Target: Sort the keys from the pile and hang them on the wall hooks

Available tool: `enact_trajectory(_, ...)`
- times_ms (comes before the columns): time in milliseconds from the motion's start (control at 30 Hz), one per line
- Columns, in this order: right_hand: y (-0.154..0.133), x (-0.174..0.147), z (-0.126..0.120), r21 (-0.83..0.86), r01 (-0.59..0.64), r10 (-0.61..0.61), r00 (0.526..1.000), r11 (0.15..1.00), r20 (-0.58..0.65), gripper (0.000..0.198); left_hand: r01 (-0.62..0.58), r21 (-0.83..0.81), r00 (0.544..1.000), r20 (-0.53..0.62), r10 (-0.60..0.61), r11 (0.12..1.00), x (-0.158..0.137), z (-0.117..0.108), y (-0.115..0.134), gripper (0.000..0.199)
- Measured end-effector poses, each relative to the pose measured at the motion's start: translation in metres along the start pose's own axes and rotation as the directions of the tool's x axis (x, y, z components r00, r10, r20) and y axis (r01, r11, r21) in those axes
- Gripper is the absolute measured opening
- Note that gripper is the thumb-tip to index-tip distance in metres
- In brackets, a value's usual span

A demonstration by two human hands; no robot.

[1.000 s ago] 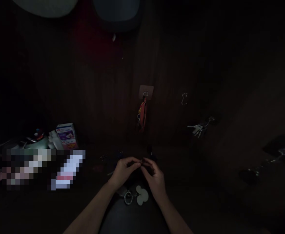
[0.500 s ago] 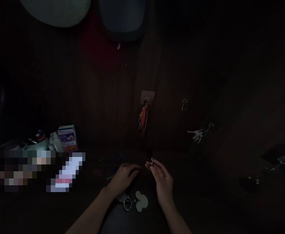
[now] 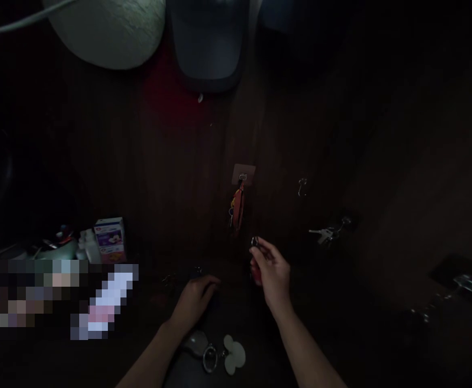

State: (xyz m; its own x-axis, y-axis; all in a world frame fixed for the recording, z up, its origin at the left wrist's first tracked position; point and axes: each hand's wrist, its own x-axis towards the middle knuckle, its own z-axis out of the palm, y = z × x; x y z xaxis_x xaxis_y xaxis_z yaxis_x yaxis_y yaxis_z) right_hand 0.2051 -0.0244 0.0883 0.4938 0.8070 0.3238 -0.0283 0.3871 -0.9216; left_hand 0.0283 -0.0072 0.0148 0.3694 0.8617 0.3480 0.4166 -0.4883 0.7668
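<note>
In the head view my right hand (image 3: 274,272) is closed, its fingertips pinching a small metal key ring (image 3: 254,241). A red object (image 3: 256,274) hangs beneath the ring, partly behind my fingers; its kind is too dark to tell. My left hand (image 3: 195,296) hovers low over or rests on the dark surface, fingers stretched and holding nothing visible. Small metal pieces (image 3: 198,270) lie just beyond it. Between my forearms lies a keychain (image 3: 210,359) with a large ring and a pale mouse-head-shaped charm (image 3: 234,354).
An orange pouch-like item (image 3: 238,209) hangs from a wall hook (image 3: 243,176). To its right are a bare hook (image 3: 302,187) and a hanging bunch of keys (image 3: 325,234). Caps (image 3: 207,59) hang above. Small boxes (image 3: 110,240) stand at left, near blurred-out items. Lighting is dim.
My right hand has risen toward the wall with the key ring, and the red object now shows below it. My left hand has shifted slightly left, away from the right. The view has tilted up.
</note>
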Motion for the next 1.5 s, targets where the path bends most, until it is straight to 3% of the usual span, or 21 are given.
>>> enact_trajectory(200, -0.034, 0.049, 0.026, -0.087, 0.253, -0.256, 0.967, 0.964, -0.020, 0.039, 0.045, -0.002, 0.999, -0.013, -0.045, 0.999, 0.001, 0.002, -0.002, 0.024)
enact_trajectory(300, -0.045, 0.066, 0.040, -0.110, 0.321, -0.324, 0.946, 0.941, -0.007, 0.037, 0.057, 0.004, 0.998, -0.005, -0.057, 0.998, 0.000, 0.002, -0.002, 0.024)
enact_trajectory(633, -0.047, 0.094, 0.066, -0.293, 0.366, -0.389, 0.921, 0.883, -0.024, 0.034, 0.056, 0.002, 0.998, 0.021, -0.057, 0.998, 0.002, 0.001, 0.000, 0.025)
enact_trajectory(967, -0.044, 0.098, 0.077, -0.449, 0.414, -0.471, 0.882, 0.792, -0.017, 0.025, 0.060, 0.022, 0.997, 0.041, -0.061, 0.998, 0.002, 0.001, 0.000, 0.025)
enact_trajectory(1233, -0.042, 0.091, 0.076, -0.492, 0.398, -0.452, 0.892, 0.774, 0.010, 0.025, 0.056, 0.030, 0.998, 0.039, -0.057, 0.998, 0.000, 0.002, -0.003, 0.025)
enact_trajectory(1500, -0.017, 0.082, 0.067, -0.191, 0.287, -0.287, 0.957, 0.939, 0.029, 0.034, 0.065, 0.055, 0.996, 0.052, -0.068, 0.996, 0.000, 0.003, -0.004, 0.025)
